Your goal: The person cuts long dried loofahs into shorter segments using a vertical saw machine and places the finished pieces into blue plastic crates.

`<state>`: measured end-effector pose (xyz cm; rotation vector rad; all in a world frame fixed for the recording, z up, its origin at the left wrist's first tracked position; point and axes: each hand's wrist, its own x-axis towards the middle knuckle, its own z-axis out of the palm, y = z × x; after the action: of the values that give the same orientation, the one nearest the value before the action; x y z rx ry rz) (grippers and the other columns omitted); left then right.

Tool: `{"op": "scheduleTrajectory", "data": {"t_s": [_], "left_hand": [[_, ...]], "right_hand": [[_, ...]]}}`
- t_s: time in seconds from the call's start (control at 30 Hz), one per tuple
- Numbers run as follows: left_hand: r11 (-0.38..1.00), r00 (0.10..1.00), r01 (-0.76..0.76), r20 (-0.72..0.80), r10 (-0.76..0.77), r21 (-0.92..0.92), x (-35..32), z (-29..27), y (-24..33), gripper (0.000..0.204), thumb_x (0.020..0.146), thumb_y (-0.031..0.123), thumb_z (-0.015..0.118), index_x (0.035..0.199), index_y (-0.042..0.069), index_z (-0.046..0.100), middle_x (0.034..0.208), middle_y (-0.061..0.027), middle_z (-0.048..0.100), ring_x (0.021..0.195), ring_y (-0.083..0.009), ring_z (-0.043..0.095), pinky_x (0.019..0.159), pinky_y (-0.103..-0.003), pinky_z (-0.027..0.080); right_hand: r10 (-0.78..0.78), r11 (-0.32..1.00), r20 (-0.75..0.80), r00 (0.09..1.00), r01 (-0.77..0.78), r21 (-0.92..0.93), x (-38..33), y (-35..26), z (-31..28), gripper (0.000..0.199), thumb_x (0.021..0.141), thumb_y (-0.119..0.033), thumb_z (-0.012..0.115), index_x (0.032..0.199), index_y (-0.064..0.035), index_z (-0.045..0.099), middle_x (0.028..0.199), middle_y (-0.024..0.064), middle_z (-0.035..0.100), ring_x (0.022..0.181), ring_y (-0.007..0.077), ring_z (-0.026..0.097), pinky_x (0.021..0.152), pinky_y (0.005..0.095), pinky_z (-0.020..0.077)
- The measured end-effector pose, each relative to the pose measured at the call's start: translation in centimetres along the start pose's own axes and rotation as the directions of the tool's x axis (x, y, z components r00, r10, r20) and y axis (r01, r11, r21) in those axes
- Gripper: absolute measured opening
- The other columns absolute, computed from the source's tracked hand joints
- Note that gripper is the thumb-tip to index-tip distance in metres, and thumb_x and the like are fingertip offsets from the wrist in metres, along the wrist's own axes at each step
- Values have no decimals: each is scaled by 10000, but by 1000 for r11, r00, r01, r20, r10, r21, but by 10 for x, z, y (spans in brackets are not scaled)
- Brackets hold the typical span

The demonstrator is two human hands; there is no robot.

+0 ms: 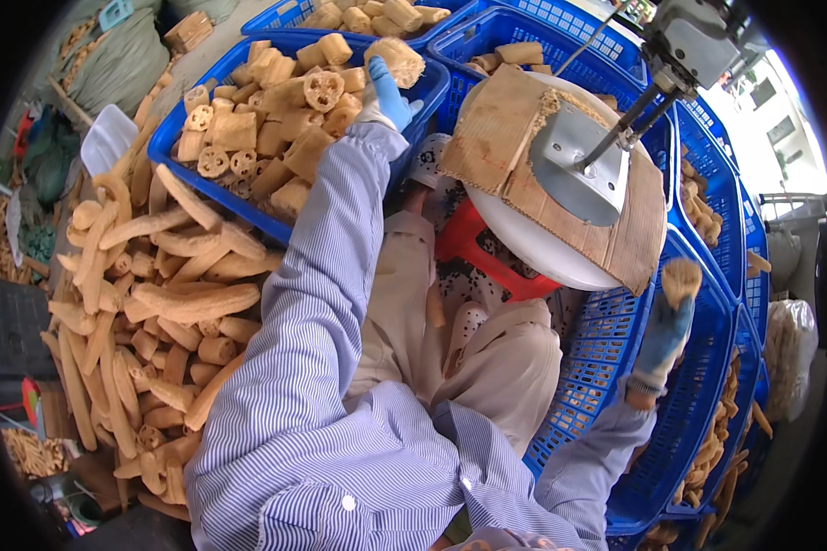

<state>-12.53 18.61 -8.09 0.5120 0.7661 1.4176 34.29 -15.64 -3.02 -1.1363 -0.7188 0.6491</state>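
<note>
Head camera showed a short, tan, fibrous cut piece of dried loofah (pixel 396 61) held in the blue-gloved left hand (pixel 385 95), raised over the far corner of a blue plastic slatted crate (pixel 176 129) heaped with similar cut loofah rounds (pixel 268 119). That grip was closed around the piece from below, with the striped sleeve stretched forward across the lap. A second tan loofah stub (pixel 681 281) stood upright in the blue-gloved right hand (pixel 663 337), whose grip was likewise closed on it, out over an emptier blue crate (pixel 616 367) on the right side. Between the two hands sat a round white table (pixel 533 248) covered with torn brown cardboard (pixel 505 138), under the grey metal guard of a cutting machine (pixel 574 165). To the left lay a loose pile of long uncut dried loofahs (pixel 156 303) on the floor.

Judging from this, the left piece would best be let go low over the heap so that it settles rather than rolls off the rim. The right piece seemed to need a firm hold near its lower end, with fingers kept well away from the blade area.
</note>
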Motion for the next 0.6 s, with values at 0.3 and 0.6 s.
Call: {"op": "scheduleTrajectory", "data": {"t_s": [0.3,0.6], "left_hand": [[922,989,-59,149,2,382,-249,-139,8,466,1042,398,524,1358,57,560,1276,-135,655,1084,-225,664,892,-354,561],[978,710,208,-687,-155,-5,-378,-337,-71,364,965,286,616,1245,53,610,1049,-97,653,888,-211,644,736,-352,573]], "right_hand": [[258,935,-406,877,-333,-126,-161,33,-136,584,1031,-398,534,1457,-3,474,1407,170,549,1267,292,541,1100,377,402],[257,333,-345,903,-418,-845,-178,65,-295,430,990,-257,510,1307,15,612,1326,157,628,1118,296,621,945,392,506]]}}
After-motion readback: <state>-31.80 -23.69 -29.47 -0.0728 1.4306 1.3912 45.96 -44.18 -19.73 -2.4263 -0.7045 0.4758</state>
